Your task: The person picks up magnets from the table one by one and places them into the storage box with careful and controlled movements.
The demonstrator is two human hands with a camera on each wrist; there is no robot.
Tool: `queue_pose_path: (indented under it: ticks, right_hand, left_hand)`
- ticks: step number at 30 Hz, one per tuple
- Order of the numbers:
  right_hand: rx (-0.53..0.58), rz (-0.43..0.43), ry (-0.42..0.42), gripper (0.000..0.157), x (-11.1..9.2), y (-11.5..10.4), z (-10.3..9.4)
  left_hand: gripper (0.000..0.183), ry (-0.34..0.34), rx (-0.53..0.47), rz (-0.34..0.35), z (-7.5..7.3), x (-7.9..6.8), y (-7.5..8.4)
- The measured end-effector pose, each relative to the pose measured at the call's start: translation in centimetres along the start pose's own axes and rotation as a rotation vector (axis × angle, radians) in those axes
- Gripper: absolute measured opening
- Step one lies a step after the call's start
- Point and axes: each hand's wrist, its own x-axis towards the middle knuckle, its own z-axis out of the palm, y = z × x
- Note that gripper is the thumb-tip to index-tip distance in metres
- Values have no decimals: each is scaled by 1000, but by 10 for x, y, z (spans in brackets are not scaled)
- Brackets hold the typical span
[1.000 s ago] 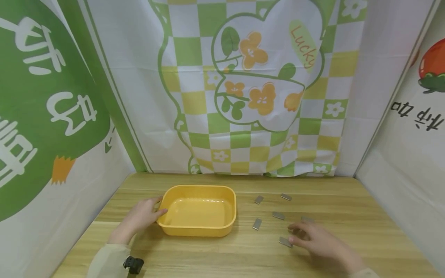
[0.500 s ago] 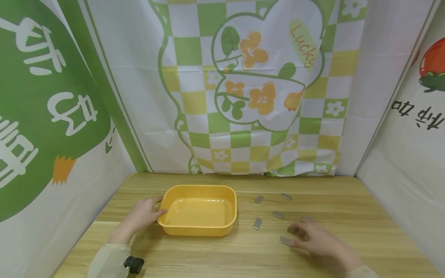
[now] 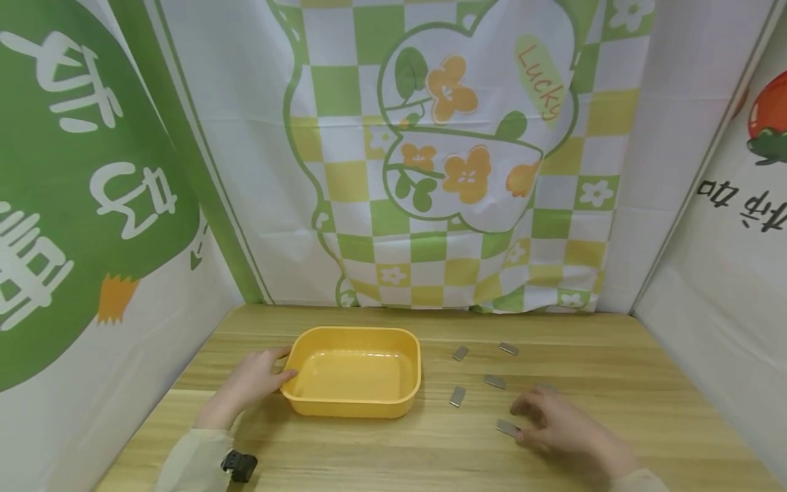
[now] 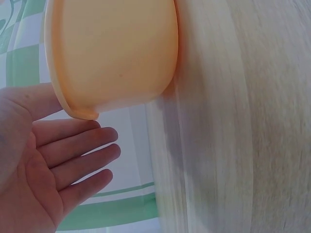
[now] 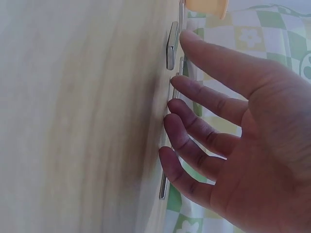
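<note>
A yellow rectangular plastic tub (image 3: 350,409) sits on the wooden table, left of centre. My left hand (image 3: 249,384) holds its left end, thumb over the rim and fingers outside; the left wrist view shows those fingers nearly straight beside the tub wall (image 4: 116,53). Several small flat grey metal pieces lie scattered to the right. My right hand (image 3: 559,421) hovers low there, fingers loosely bent and apart. Its thumb tip is by the nearest piece (image 3: 507,428), also seen as a metal piece (image 5: 172,46) in the right wrist view. Another piece (image 3: 546,387) is partly hidden behind this hand.
Between tub and right hand lie more metal pieces, one upright-angled (image 3: 458,396) and one flatter (image 3: 494,382); two others sit farther back, such as the rear piece (image 3: 508,348). A printed cloth (image 3: 479,260) hangs along the table's back edge, with cloth walls at both sides.
The whole head view has shifted very slightly. Both hands, the tub and the metal pieces keep practically the same places.
</note>
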Motion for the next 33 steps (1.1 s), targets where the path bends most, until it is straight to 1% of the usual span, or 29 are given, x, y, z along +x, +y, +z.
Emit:
queue_pose_path:
  ticks: [7, 12, 20, 33]
  right_hand:
    - [-27, 15, -2, 39, 3, -1, 1]
    - [-23, 19, -9, 37, 4, -1, 2]
    - [-8, 52, -4, 35, 5, -2, 4]
    - [85, 113, -58, 28, 7, -2, 2]
  left_hand:
    - [55, -6, -3, -12, 0, 0, 0]
    - [54, 1, -9, -4, 0, 0, 0]
    - [53, 9, -19, 0, 0, 0, -1]
    - [53, 14, -7, 5, -1, 0, -1]
